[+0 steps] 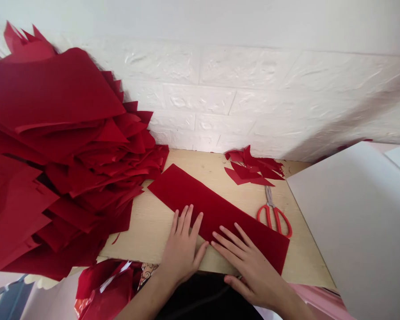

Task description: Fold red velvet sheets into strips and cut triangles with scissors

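Note:
A long rectangle of dark red sheet (220, 200), perhaps folded paper or felt, lies slantwise on the pale wooden tabletop (150, 231). My left hand (183, 244) rests with outstretched fingers on its near edge, left of the middle. Farther right, my right hand (240, 258) lies with spread fingers on the same sheet, its thumb off the near edge. Neither hand grips anything. Scissors with orange-red handles (268, 215) lie just beyond the sheet's right part, blades pointing away from me and nearly closed.
At left rises a tall, loose heap of red sheets (76, 129). Red offcuts (251, 166) lie against the white brick-pattern wall (200, 100). A large white box-like object (350, 213) stands at right. Below the table's front edge at left is a red bundle (103, 289).

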A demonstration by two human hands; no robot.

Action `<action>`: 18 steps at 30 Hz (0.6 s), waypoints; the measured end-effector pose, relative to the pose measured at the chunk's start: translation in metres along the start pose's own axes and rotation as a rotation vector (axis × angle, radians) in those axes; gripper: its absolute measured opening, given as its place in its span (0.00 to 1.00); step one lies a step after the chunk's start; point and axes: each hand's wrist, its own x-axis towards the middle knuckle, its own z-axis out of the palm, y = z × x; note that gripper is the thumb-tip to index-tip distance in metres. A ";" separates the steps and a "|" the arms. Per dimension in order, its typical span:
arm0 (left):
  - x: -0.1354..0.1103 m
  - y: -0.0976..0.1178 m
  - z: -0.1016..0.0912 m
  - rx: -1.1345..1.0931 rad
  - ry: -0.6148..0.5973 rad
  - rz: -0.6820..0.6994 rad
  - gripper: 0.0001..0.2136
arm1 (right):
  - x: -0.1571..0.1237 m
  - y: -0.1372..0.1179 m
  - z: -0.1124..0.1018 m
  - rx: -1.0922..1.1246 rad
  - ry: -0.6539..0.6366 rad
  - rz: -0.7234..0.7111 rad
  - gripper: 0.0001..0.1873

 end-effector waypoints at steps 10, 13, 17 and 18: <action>0.000 0.001 0.009 0.020 0.029 0.025 0.30 | -0.099 -0.007 -0.005 0.216 0.548 1.303 0.26; 0.000 0.002 0.010 0.036 0.027 0.032 0.30 | -0.087 -0.012 0.004 0.394 0.484 1.289 0.27; 0.000 0.004 0.008 0.037 0.034 0.033 0.30 | -0.071 -0.010 0.005 0.684 0.579 1.189 0.28; 0.000 0.004 0.007 0.028 0.038 0.031 0.30 | -0.072 -0.007 -0.002 0.702 0.670 1.173 0.29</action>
